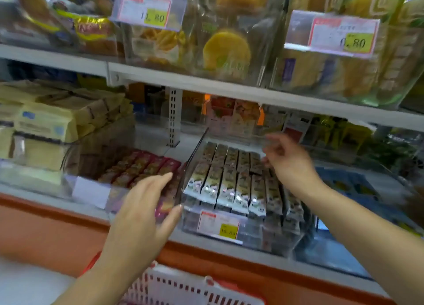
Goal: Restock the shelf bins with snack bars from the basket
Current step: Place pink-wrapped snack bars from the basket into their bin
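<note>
Red plastic at the very bottom: basket [183, 286] with a white lattice wall, just below the shelf edge, contents hidden from this angle. Above it, left hand [140, 210] empty, fingers straight and spread, hovering in front of the divider between two clear bins, thumb close to the front wall of the right-hand one. To that hand's left, red-wrapped bars [142, 167] in their own bin, bare space behind them. To its right, clear bin [282, 240] with a yellow price tag [218, 224] on its front, packed with green-and-white snack bars [229, 185] in neat rows, more stacked beneath. Farther in, right hand [289, 160] over the rear right corner of those rows, fingers loosely curled, nothing plainly held, though blurred. By the look of it, well along for this bin: close to full, perhaps only straightening to do. Seemingly room for more among the red bars; impossible to tell what stock remains in the basket. Beyond, upper shelf [206, 80] with bagged cakes.
</note>
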`<state>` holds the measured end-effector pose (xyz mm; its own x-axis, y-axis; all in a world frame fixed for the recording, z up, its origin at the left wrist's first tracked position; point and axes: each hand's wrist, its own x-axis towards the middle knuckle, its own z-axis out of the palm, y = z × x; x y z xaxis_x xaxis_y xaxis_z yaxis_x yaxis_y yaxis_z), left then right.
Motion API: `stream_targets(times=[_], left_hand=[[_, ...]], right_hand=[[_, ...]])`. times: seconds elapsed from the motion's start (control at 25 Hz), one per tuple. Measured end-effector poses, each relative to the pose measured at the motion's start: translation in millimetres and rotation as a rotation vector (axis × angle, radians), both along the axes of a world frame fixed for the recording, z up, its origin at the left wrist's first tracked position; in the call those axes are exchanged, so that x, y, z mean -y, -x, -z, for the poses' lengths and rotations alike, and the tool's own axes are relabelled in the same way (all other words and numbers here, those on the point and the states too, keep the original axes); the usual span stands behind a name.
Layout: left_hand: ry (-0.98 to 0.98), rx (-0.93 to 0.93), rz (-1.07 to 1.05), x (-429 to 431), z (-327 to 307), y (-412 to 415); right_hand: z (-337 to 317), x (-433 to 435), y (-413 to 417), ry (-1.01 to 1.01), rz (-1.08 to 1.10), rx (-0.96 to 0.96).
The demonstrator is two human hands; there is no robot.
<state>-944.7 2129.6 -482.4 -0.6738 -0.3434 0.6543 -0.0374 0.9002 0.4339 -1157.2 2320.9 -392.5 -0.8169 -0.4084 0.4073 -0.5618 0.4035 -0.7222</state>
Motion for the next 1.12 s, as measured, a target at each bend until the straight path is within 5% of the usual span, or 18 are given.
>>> stream_targets(times=[0.08,0.2,0.36,0.48,0.64,0.84,0.92,1.12], left_hand=[[0.025,-0.057,-0.030,-4.5,15.6,-21.5],[-0.158,0.175,-0.014,-16.5,75.8,-66.7],[-0.662,0.656,-0.088,-36.7,169.8,-130.8],[-0.784,0.853,-0.091,-41.6,209.4,-155.7],[-0.774,0.935,-0.111,-42.7,226.6,-159.0],[-0.794,0.955,-0.126,-52.9,226.5,-158.9],[-0.805,0.931,-0.143,-54.7,225.1,-160.0],[-1.102,0.847,-0.099,-59.0,209.4,-149.4]], right_hand=[[17.0,-8.9,-60.5,0.193,-0.225,-0.103],[100.0,-8.2,-134.7,0.025,-0.426,0.056],[242.3,2.2,-188.8,-0.512,-0.356,0.731],[315.6,2.9,-212.3,-0.643,-0.237,0.994],[372.1,7.8,-251.5,-0.616,-0.197,1.097],[389.2,18.5,-274.8,-0.733,-0.043,0.956],[382.3,18.6,-270.6,-0.671,-0.059,1.010],[331.3,-0.7,-247.7,0.033,-0.187,1.557]])
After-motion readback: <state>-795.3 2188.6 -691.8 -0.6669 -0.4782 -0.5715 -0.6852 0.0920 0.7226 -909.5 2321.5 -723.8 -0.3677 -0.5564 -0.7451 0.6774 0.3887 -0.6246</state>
